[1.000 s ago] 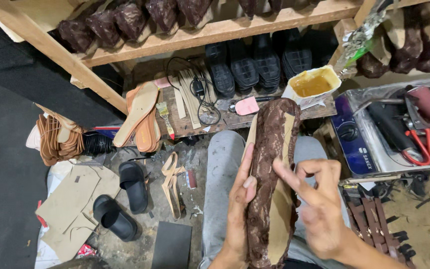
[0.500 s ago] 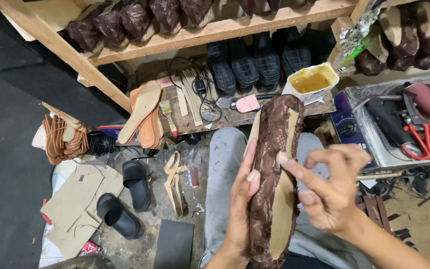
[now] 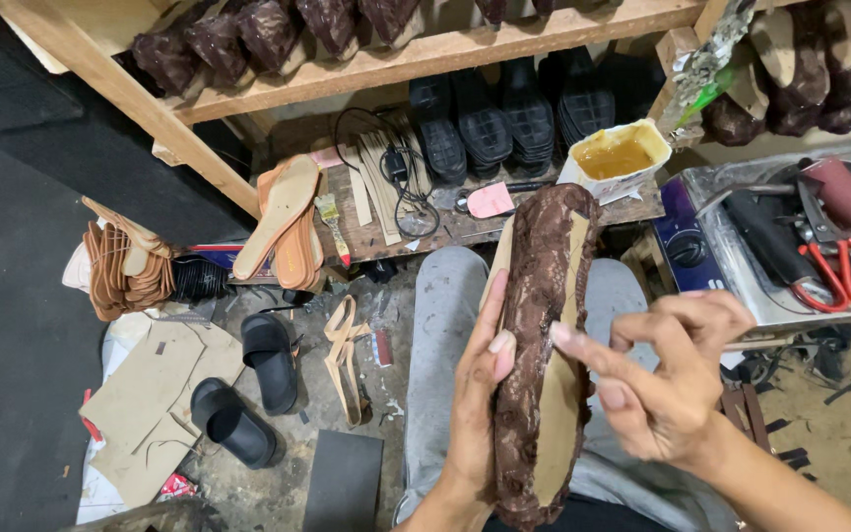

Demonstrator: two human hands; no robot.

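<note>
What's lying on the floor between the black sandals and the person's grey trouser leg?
In the head view, a tan strap piece lies between the black sandals and the grey trouser leg, on the dusty floor.

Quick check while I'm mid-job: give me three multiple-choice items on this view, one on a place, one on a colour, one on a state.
1. Where are the red-handled scissors?
A. on the machine at right
B. on the floor at left
C. on the top shelf

2. What colour is the lace on the shoe piece?
A. white
B. dark brown
C. blue

3. How is the shoe piece held?
A. lying free on the floor
B. left hand gripping its edge
C. hanging from a hook

Answers:
1 A, they lie on the grey machine by the right edge.
2 B, brown lace wraps the tan insole.
3 B, the left thumb presses the lace, with the right hand beside it.
</note>
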